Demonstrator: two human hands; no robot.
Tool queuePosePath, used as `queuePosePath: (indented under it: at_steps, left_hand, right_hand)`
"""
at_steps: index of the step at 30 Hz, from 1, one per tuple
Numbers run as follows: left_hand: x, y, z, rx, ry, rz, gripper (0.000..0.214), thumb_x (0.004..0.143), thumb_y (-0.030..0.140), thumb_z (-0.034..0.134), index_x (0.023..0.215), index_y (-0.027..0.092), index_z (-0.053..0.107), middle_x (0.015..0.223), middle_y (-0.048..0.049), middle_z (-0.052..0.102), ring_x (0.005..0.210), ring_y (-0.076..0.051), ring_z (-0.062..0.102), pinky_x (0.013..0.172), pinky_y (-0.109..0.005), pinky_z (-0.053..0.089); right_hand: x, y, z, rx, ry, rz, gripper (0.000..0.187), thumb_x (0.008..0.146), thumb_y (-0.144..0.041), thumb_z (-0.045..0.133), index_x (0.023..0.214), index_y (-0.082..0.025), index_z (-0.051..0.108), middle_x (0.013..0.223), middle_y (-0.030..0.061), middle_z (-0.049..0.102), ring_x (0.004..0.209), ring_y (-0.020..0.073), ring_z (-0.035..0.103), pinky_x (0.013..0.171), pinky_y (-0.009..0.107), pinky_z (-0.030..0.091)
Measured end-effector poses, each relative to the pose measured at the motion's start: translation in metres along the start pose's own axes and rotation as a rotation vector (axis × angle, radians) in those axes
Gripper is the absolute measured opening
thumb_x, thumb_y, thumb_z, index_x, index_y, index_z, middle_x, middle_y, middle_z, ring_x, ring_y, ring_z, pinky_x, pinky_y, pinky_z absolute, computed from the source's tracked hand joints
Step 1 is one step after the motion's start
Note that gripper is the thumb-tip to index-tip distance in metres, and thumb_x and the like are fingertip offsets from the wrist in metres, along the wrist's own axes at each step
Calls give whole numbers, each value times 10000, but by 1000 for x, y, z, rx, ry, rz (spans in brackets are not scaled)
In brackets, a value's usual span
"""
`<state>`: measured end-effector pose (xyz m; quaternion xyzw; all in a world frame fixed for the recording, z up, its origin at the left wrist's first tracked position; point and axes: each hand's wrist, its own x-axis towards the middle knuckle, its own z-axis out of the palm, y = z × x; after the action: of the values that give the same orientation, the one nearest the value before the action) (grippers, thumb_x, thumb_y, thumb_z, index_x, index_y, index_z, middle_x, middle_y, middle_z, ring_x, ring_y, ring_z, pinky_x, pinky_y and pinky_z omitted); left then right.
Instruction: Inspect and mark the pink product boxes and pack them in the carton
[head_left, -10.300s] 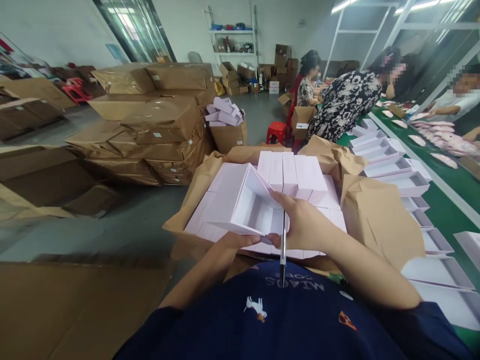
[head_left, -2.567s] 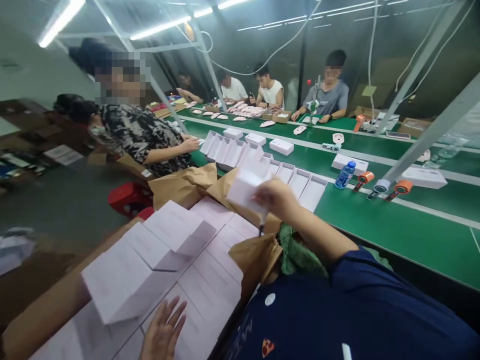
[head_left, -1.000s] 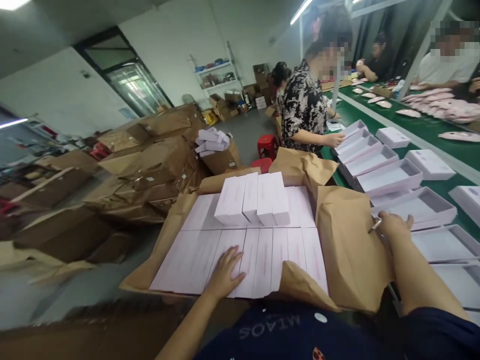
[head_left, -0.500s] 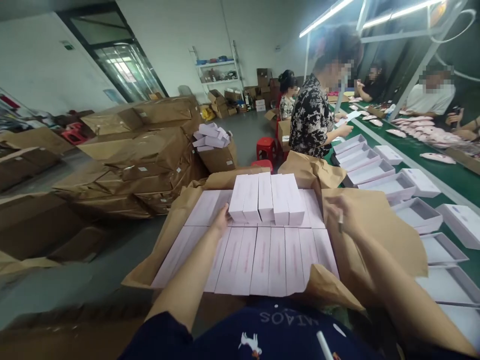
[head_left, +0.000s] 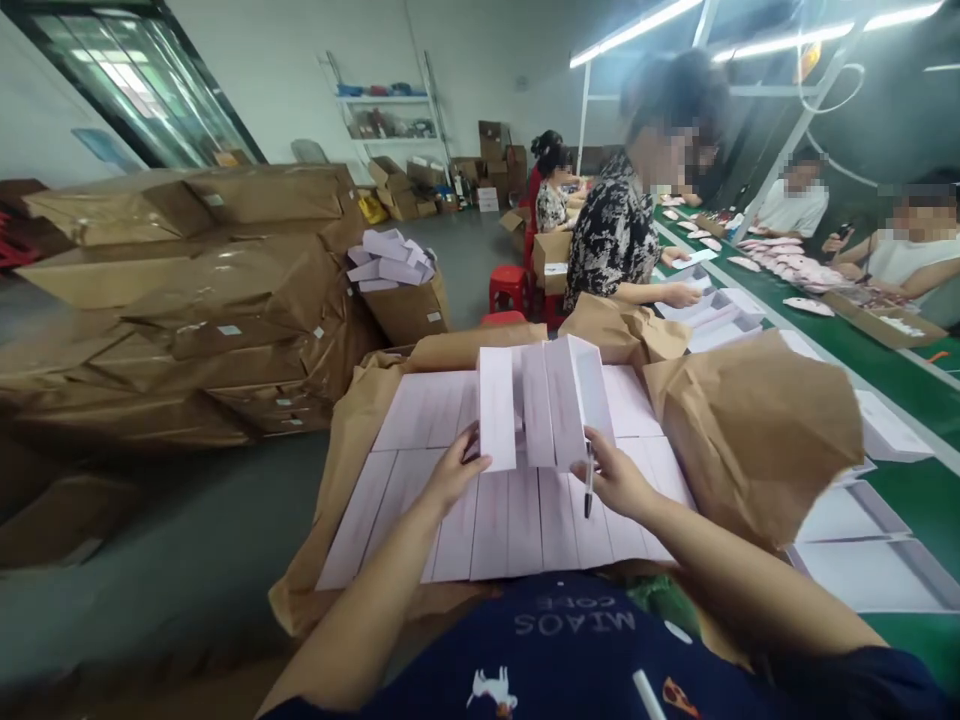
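My left hand (head_left: pixel 454 470) grips the near end of a row of pale pink boxes (head_left: pixel 544 405), which stands tilted up from the layer below. My right hand (head_left: pixel 611 478) holds a black-and-silver pen (head_left: pixel 589 482) upright, and its fingers are at the row's right side. Beneath both hands lies a flat layer of pale pink boxes (head_left: pixel 510 525), packed side by side with printing on their lids. The row hides part of that layer.
Kraft paper (head_left: pixel 750 430) lines the carton around the boxes. Paper-wrapped cartons (head_left: pixel 187 300) are stacked at left. Open white trays sit on a green conveyor belt (head_left: pixel 915 480) at right. A co-worker in a floral top (head_left: pixel 611 235) stands just beyond the carton.
Both hands have come in to the row of boxes, which was lying flat and now stands tilted up between them. The pen is still in my right hand.
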<state>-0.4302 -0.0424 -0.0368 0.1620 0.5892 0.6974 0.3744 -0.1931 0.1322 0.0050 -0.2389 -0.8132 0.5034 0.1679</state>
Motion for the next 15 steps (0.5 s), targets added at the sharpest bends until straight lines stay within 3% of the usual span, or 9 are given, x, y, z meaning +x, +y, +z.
queuePosePath:
  at_steps: [3, 7, 10, 15]
  left_hand:
    - [-5, 2, -10, -68, 42, -60, 625, 613, 117, 822, 1218, 197, 687, 1450, -83, 600, 1394, -280, 490, 1168, -363, 376]
    - [16, 1, -25, -139, 212, -167, 473, 888, 177, 515, 1354, 201, 594, 1330, -99, 673, 1064, -234, 690, 969, -414, 547]
    - [33, -2, -27, -159, 300, -191, 487, 945, 183, 385, 1403, 217, 544, 1258, -94, 698, 888, -186, 710, 836, -362, 592]
    - [50, -1, -11, -133, 285, -190, 487, 976, 270, 369, 1444, 249, 500, 1346, -95, 650, 954, -191, 705, 756, -315, 605]
  right_hand:
    - [-8, 3, -2, -36, -25, -65, 473, 818, -373, 654, 1264, -231, 586, 951, 44, 713, 767, 191, 633, 768, 353, 524]
    - [5, 19, -7, 197, 164, 67, 497, 740, -406, 700, 1191, -216, 614, 925, 38, 712, 861, 223, 634, 858, 390, 508]
    - [17, 30, -11, 283, 274, 145, 509, 740, -433, 666, 1191, -207, 602, 930, 58, 718, 913, 249, 652, 872, 403, 508]
    - [35, 41, -20, 380, 413, 229, 490, 662, -430, 711, 1103, -223, 659, 1049, 86, 729, 1029, 279, 659, 918, 388, 497]
